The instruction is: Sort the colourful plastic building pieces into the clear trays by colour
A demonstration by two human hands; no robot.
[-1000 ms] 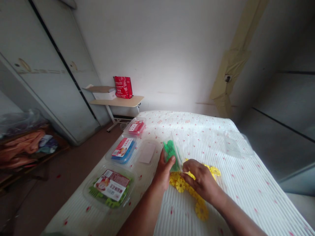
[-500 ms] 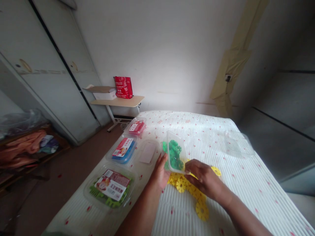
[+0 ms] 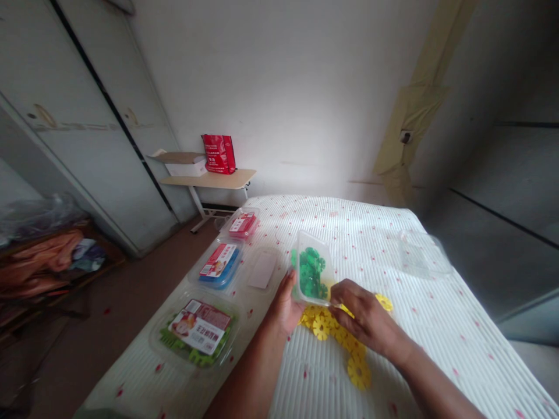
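My left hand (image 3: 286, 304) and my right hand (image 3: 363, 317) both grip a small clear plastic box (image 3: 312, 269) tilted up on its side, with green flower-shaped plastic pieces (image 3: 311, 273) inside it. The left hand holds its left edge, the right hand pinches its lower right corner. Under the hands, several yellow flower-shaped pieces (image 3: 338, 337) lie loose on the white spotted bed cover (image 3: 437, 337).
Along the bed's left edge lie labelled clear boxes: green pieces (image 3: 196, 333), blue pieces (image 3: 218, 266), red pieces (image 3: 242, 224). A loose clear lid (image 3: 262, 269) lies beside them and an empty clear box (image 3: 421, 256) at the right. A small side table (image 3: 209, 180) stands by the wall.
The box with the green pieces has been turned from edge-on to its open face towards me and raised a little. My left thumb has slid off its front.
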